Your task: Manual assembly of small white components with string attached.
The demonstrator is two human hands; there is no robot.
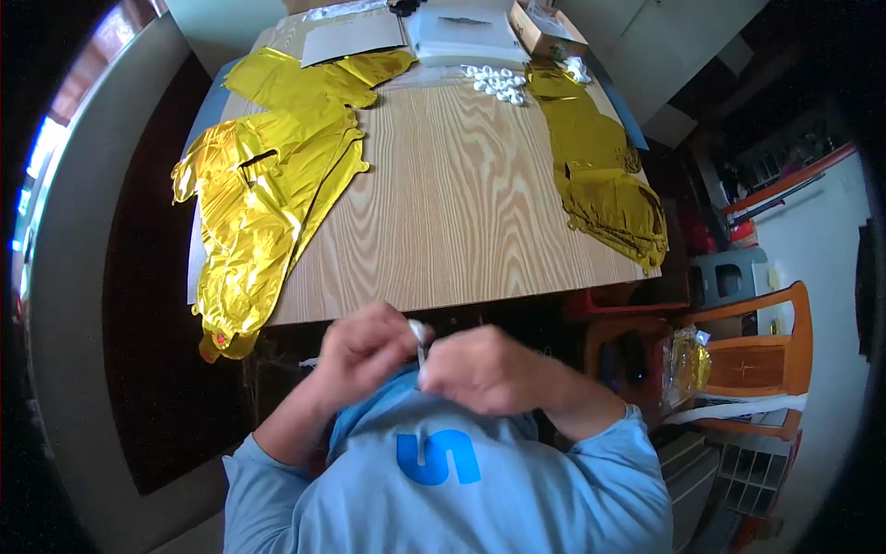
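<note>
Both hands meet in front of my chest, just off the near edge of the wooden table [443, 203]. A small white ribbon-like strip [418, 332] runs between them. My left hand [363, 353] is closed, with its thumb and fingers pinching the strip's upper end. Curled into a fist, my right hand [482, 371] grips its lower part; the fingertips are mostly hidden. Flat gold foil balloons [249, 212] lie along the table's left side, one hanging over the near edge. More folded gold foil balloons [600, 157] lie along the right side.
Several small white coils [496, 85] sit at the far side, near a stack of clear plastic bags [466, 35]. Beside them are a cardboard box [551, 35] and a pale flat sheet [353, 40]. A wooden chair [752, 365] at right carries a clear bag of gold foil [685, 367].
</note>
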